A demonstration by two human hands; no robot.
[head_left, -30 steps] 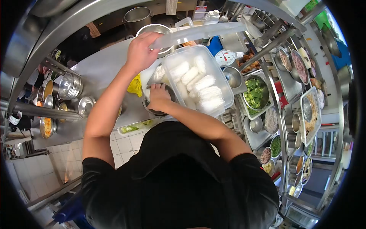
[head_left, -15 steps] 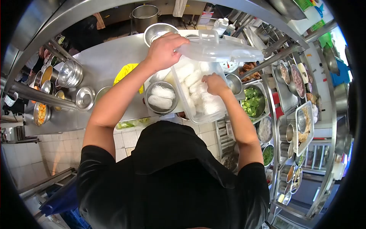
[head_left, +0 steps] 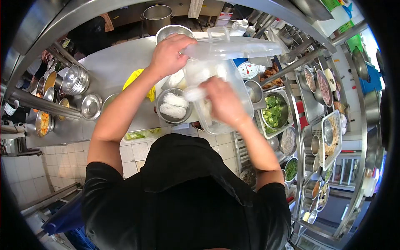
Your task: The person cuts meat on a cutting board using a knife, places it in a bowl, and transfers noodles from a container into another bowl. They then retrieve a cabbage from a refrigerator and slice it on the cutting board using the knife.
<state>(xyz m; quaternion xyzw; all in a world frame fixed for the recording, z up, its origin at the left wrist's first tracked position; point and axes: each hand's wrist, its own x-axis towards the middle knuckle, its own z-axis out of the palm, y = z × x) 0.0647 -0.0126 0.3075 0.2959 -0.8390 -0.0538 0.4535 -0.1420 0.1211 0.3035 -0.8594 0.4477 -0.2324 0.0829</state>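
My left hand [head_left: 171, 55] grips the near edge of a clear plastic lid [head_left: 237, 49], holding it raised and tilted at the back of a clear plastic tub [head_left: 246, 104]. White noodle bundles lie inside the tub, partly hidden by my arm. Smeared by motion, my right hand [head_left: 223, 99] is over the tub's left side with a white noodle bundle [head_left: 193, 94] at its fingertips. Just left of that stands a metal bowl [head_left: 163, 120] containing two white noodle bundles [head_left: 173, 105].
Right of the tub are a dial scale [head_left: 248, 70], a small saucepan [head_left: 255, 94] and a pan of chopped greens [head_left: 273, 111]. A yellow cloth [head_left: 137, 79] lies left of the bowl. Stacked metal bowls [head_left: 75, 81] stand farther left. A metal rail [head_left: 46, 104] crosses the left side.
My right hand has moved left from inside the tub towards the metal bowl, bringing a noodle bundle with it. My left hand and the lid have shifted slightly left.
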